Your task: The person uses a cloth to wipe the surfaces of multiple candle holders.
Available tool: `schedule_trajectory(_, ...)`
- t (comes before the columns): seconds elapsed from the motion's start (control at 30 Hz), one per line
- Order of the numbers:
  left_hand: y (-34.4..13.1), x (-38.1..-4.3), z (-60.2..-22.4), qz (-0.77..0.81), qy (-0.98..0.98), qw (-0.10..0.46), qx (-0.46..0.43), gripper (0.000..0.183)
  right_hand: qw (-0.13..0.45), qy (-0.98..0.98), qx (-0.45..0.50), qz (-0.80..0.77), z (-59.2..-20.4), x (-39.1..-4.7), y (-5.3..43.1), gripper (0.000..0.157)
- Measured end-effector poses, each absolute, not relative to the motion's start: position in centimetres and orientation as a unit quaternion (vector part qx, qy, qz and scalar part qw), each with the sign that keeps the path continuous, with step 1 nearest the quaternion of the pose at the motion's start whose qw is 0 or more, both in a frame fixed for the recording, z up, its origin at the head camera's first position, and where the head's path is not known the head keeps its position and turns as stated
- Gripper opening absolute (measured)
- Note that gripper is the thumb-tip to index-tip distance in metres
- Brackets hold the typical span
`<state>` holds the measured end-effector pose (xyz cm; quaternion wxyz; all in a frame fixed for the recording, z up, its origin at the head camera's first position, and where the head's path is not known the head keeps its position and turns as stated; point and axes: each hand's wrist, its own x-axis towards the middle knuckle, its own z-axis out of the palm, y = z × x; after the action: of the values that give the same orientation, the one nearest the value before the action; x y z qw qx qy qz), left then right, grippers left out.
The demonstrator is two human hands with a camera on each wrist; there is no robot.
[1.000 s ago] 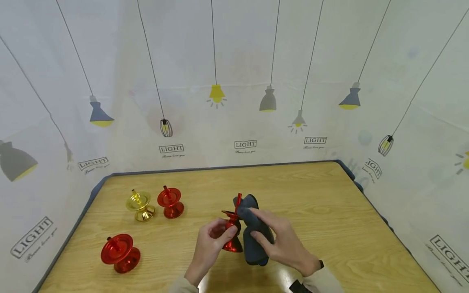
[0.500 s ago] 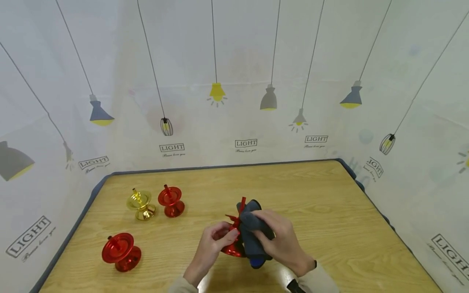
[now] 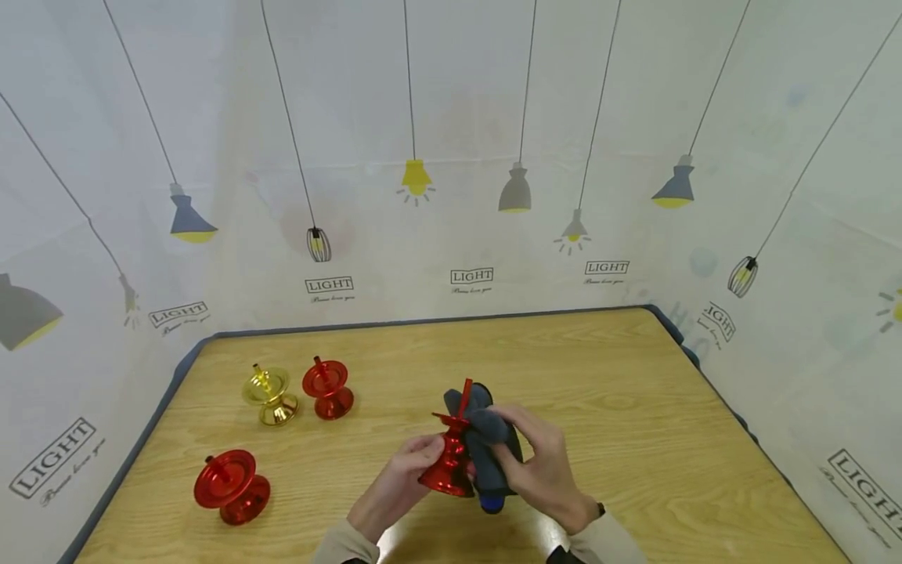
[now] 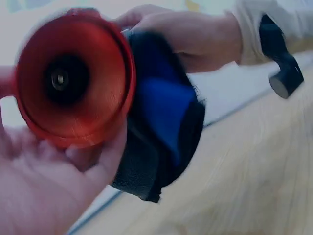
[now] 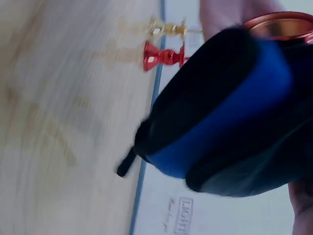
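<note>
My left hand (image 3: 403, 478) grips a shiny red candle holder (image 3: 449, 468) by its waist and lifts it off the table. A thin red tube stands up from the holder's small dish. In the left wrist view the holder's hollow red base (image 4: 100, 105) faces the camera, with a nut in its dark centre. My right hand (image 3: 541, 464) pinches a folded dark grey cloth (image 3: 492, 458) and presses it against the holder's right side. Blue lining (image 4: 164, 105) shows inside the fold. In the right wrist view the cloth (image 5: 210, 83) covers most of the holder and both hands.
On the table's left stand a gold candle holder (image 3: 278, 407), a red candle holder (image 3: 333, 399) beside it, and another red candle holder (image 3: 243, 497) nearer the front. A pale printed curtain (image 3: 395, 235) rises behind the wooden table (image 3: 620, 376).
The holder has turned in my left hand, and the thumb has shifted to its left side, baring more stem and base. The cloth has moved slightly right and lower; blue lining now shows below.
</note>
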<state>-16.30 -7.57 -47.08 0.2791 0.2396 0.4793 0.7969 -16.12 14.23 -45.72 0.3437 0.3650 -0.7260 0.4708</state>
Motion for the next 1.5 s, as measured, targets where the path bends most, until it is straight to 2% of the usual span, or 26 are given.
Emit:
schedule_trajectory(0.07,-7.4,-16.1,-46.8,0.778,0.535,0.245,0.218,0.031,0.365,-0.725,0.371,0.451,-45.6,-16.2,14.3,0.022)
schedule_trajectory(0.2,-6.8,-15.6,-46.2,0.714,0.669,0.139,0.153,0.037,0.388,-0.729,0.382,0.416,-45.2,-16.4,14.4,0.026)
schedule_trajectory(0.27,-6.4,-15.4,-45.9,0.685,0.713,0.094,0.121,0.034,0.387,-0.731,0.384,0.410,-45.0,-16.4,14.4,0.026)
schedule_trajectory(0.4,-5.9,-15.1,-45.4,0.672,0.734,0.050,0.086,0.031,0.388,-0.733,0.385,0.405,-44.9,-16.4,14.4,0.026)
schedule_trajectory(0.57,-5.8,-15.2,-45.3,0.670,0.737,0.039,0.080,0.032,0.386,-0.732,0.385,0.410,-45.2,-16.6,14.4,0.025)
schedule_trajectory(0.67,-6.0,-15.5,-45.6,0.683,0.723,0.056,0.085,0.031,0.375,-0.727,0.380,0.431,-45.6,-16.7,14.5,0.022)
schedule_trajectory(0.73,-6.2,-15.8,-45.8,0.699,0.704,0.083,0.096,0.033,0.365,-0.726,0.373,0.448,-45.8,-16.7,14.6,0.022)
schedule_trajectory(0.83,-6.6,-16.3,-46.3,0.726,0.664,0.132,0.122,0.035,0.336,-0.729,0.355,0.479,-46.0,-16.6,14.7,0.037)
schedule_trajectory(0.9,-6.8,-16.6,-46.6,0.748,0.627,0.167,0.144,0.028,0.311,-0.731,0.340,0.502,-46.1,-16.6,14.7,0.043)
schedule_trajectory(1.0,-7.0,-16.9,-47.1,0.778,0.562,0.219,0.173,0.016,0.279,-0.726,0.325,0.537,-46.3,-16.7,14.7,0.041)
schedule_trajectory(1.1,-7.0,-17.0,-47.4,0.792,0.527,0.245,0.189,0.021,0.278,-0.727,0.326,0.537,-46.4,-16.8,14.7,0.041)
schedule_trajectory(1.2,-6.8,-16.9,-47.3,0.766,0.573,0.222,0.186,0.033,0.309,-0.742,0.338,0.489,-46.3,-16.9,14.9,0.040)
schedule_trajectory(1.3,-6.2,-16.5,-46.9,0.715,0.657,0.168,0.170,0.046,0.346,-0.752,0.360,0.431,-46.0,-17.2,15.0,0.027)
schedule_trajectory(1.37,-5.7,-16.2,-46.7,0.685,0.703,0.120,0.149,0.043,0.366,-0.758,0.369,0.393,-45.8,-17.2,15.0,0.019)
schedule_trajectory(1.5,-5.0,-15.9,-46.5,0.657,0.744,0.050,0.110,0.035,0.396,-0.759,0.381,0.349,-45.5,-17.3,14.7,0.026)
